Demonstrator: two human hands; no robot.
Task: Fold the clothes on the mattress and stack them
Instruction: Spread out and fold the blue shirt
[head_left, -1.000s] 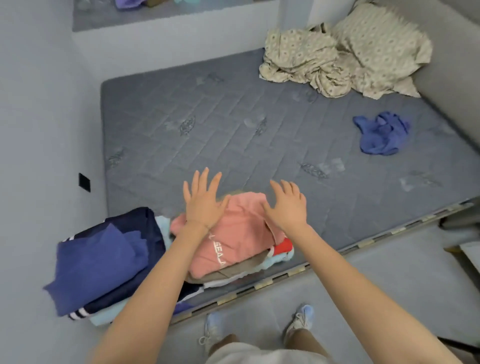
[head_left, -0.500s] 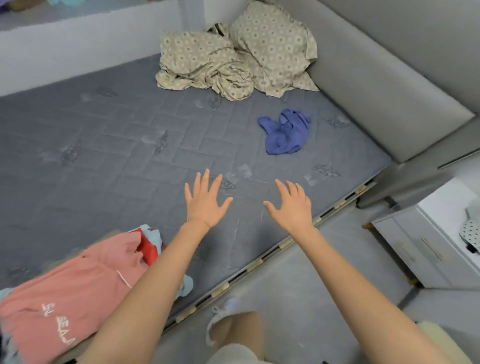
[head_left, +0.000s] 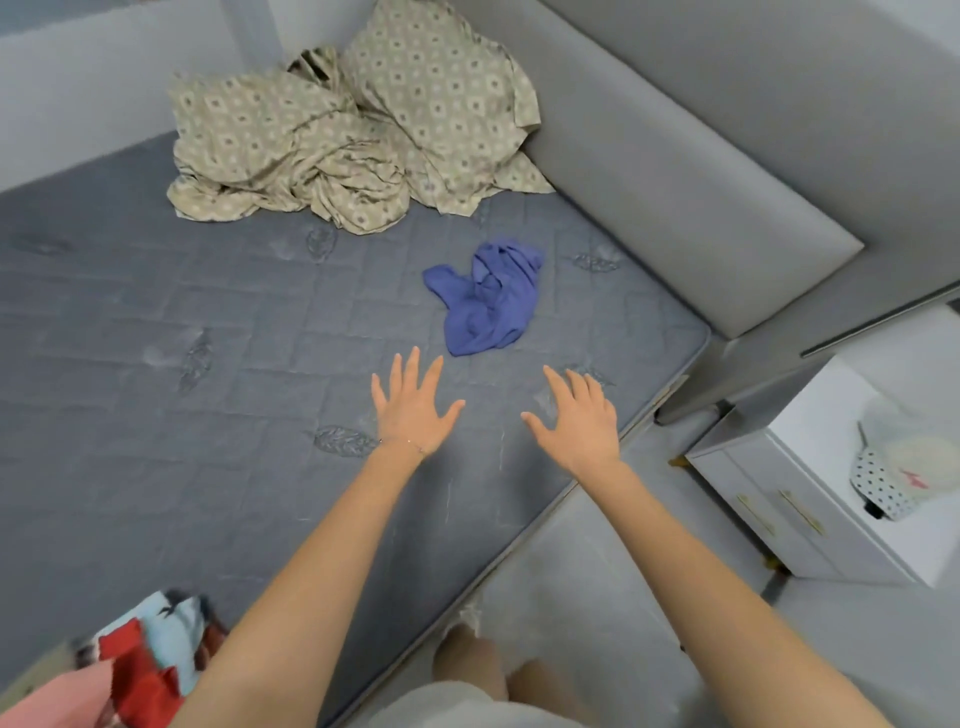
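Both hands hover palm-down with fingers spread and holding nothing, the left hand (head_left: 413, 410) beside the right hand (head_left: 576, 415), above the mattress (head_left: 156, 415). Just beyond them lies a crumpled blue garment (head_left: 485, 299); behind the left arm, a blurred, seemingly folded stack (head_left: 140, 660).

A single wide-angle camera, worn on the head, covers the scene. It stands beside the mattress (head_left: 156, 467), above the floor (head_left: 597, 597) at the mattress's near edge. It faces forward and down across the mattress toward the grey padded panel (head_left: 701, 234) along its far right side. The view is close. Both forearms enter from the bottom edge, and the left hand (head_left: 413, 410) and right hand (head_left: 576, 421) lie near frame centre, over the mattress. A white cabinet (head_left: 831, 493), right of the mattress, reaches the frame's right edge.
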